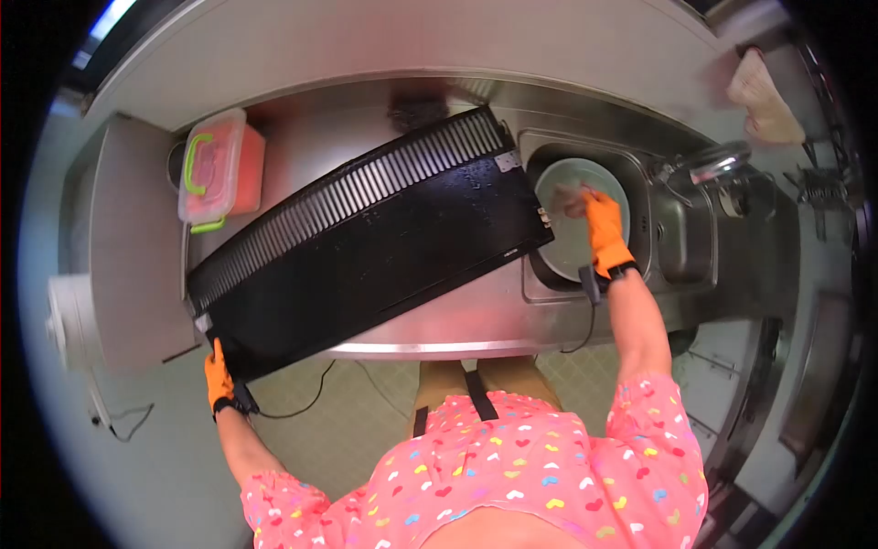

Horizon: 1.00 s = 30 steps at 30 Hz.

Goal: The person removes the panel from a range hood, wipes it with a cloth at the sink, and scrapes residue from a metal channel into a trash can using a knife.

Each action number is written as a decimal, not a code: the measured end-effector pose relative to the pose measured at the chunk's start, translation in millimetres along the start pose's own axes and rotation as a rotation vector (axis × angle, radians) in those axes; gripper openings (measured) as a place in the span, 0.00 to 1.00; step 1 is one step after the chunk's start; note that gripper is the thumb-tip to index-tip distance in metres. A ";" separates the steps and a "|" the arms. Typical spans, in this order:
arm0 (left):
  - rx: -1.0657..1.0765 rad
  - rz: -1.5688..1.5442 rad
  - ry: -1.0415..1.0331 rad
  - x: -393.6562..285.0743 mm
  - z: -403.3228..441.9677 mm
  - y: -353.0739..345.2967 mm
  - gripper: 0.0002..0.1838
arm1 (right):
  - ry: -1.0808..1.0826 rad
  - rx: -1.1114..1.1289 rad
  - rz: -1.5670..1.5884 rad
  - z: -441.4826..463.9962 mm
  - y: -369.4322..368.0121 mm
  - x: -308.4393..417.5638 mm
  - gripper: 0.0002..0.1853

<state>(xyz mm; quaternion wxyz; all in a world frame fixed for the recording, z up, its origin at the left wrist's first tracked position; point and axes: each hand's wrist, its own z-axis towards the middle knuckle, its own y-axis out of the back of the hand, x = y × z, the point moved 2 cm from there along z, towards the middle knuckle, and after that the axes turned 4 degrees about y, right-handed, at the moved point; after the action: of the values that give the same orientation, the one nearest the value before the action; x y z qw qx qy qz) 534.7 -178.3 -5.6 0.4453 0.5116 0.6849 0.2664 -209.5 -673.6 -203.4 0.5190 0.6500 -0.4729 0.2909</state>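
Note:
A long black panel (366,247) with a row of slots along its far edge lies slanted across the steel counter. Its near left corner juts past the counter's front edge. There my left hand (219,377), in an orange glove, grips the corner with the fingers partly hidden. On the right, a pale round basin (573,261) sits in the sink. Above it my right hand (605,229), also gloved in orange, is closed on a brownish rag (569,199), which is blurred. The panel's right end, with small metal brackets, is close to the basin's rim.
A pink-and-clear storage box (219,171) with green handles stands at the back left. Beside the basin are a faucet (672,174) and a smaller sink bowl (686,242). A dark object (418,112) lies behind the panel. Cables hang from both wrists.

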 end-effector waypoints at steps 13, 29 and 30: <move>-0.223 -0.297 -0.155 14.9 -7.7 -32.3 0.30 | 0.065 -0.180 -0.350 -52.1 -89.6 65.2 0.18; 0.157 -0.171 -0.092 13.3 -67.1 -30.3 0.25 | 0.011 -0.278 -0.146 -50.1 1.7 -38.0 0.14; 0.294 -0.261 0.023 14.2 -68.6 -23.2 0.24 | 0.002 -0.219 -0.189 -45.8 8.5 -37.5 0.16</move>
<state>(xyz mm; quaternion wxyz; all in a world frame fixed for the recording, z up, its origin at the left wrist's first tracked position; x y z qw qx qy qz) 462.2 -166.6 2.2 0.3886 0.4747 0.7821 0.1092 -226.6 -618.4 -219.2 0.6123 0.6306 -0.4382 0.1879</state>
